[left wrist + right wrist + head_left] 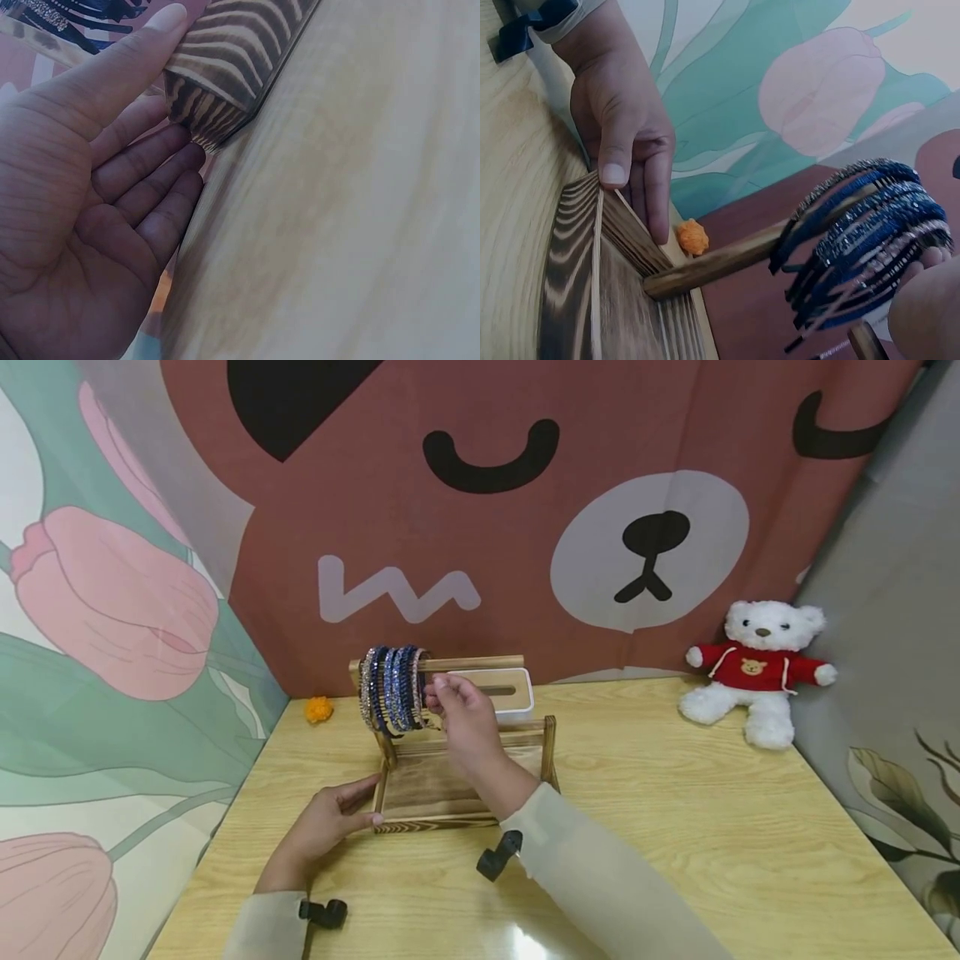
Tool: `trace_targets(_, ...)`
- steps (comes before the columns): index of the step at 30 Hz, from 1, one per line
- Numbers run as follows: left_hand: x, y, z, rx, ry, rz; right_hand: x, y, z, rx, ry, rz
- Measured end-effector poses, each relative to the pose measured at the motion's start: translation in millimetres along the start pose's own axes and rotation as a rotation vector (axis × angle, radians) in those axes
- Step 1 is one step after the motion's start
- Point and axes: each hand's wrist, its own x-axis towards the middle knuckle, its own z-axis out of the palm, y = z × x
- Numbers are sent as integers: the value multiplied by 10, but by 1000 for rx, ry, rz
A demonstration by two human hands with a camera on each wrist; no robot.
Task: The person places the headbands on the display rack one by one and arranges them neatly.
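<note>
A row of glittery blue, silver and pink headbands (392,689) hangs on the top bar of a wooden stand (450,777). With thumb and fingertips together, my right hand (471,718) pinches the pink-toned headband at the row's right end; in the right wrist view its fingers meet the band's edge, partly out of frame. Down at the stand's front left corner, my left hand (330,818) holds the base. The left wrist view shows the thumb (169,19) against the striped wood, with the other fingers along the block's outer end.
An orange pompom-like flower (318,709) lies at the table's back left. Behind the stand is a white-rimmed box (517,700) with a slot. A white teddy bear (763,672) in a red hoodie sits at the back right. Printed curtains (337,485) enclose the table (712,843).
</note>
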Motion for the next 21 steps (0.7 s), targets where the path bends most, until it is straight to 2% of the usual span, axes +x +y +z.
trace_targets(4,7,-4,9,-2,-1,5,-61,-51,-193,50,-56,3)
trace_targets(7,11,-11,24,11,-5,21,-143,-110,-409,14,-111,-13)
trace_targets(9,11,-15,28,16,-3,26,-224,-177,-566,-73,-143,-35)
trace_targets(13,12,-30,17,14,-5,31,-386,-303,-911,-288,-165,-135)
trace_targets(17,10,-37,8,2,-8,32,-486,-389,-1286,-422,-135,-261)
trace_targets(21,1,-45,10,-15,-6,18,-518,-413,-1714,-565,-71,-345)
